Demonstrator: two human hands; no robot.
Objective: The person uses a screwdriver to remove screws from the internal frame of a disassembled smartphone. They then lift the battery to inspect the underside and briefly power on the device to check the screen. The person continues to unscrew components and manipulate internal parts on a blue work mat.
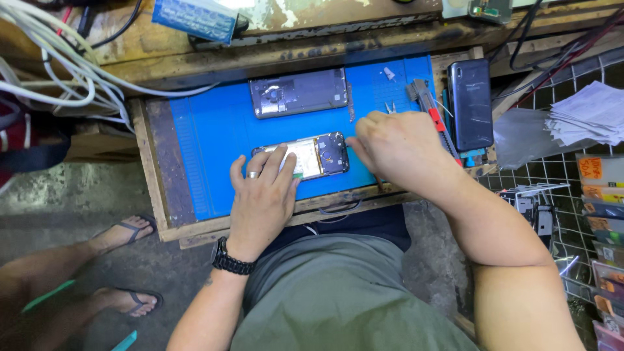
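An open phone (304, 156) is seen lying flat on a blue mat (208, 136), near the front edge of a wooden tray (151, 169). Its back is off, and its pale inside and a dark part at the right end are shown.

The left hand (262, 195) is laid flat on the phone's left end. The fingers are spread and pressed down on it, so the phone is held in place but not gripped. A ring is worn on one finger, and a black watch (231, 261) is worn on the wrist.

The right hand (396, 146) is curled up just beside the phone's right end. The fingertips are bunched together at the dark part. Whether something small is pinched in them cannot be told, because the spot is hidden by the hand.

A second phone body (299, 92), grey and see-through, is placed farther back on the mat, well apart from the open phone. A dark phone (470, 104) is set at the right edge of the tray. A cutter with a red part (434, 117) is seen between the right hand and the dark phone. White cables (58, 65) are piled at the upper left. Another person's feet in sandals (123, 266) are seen on the floor at the lower left.
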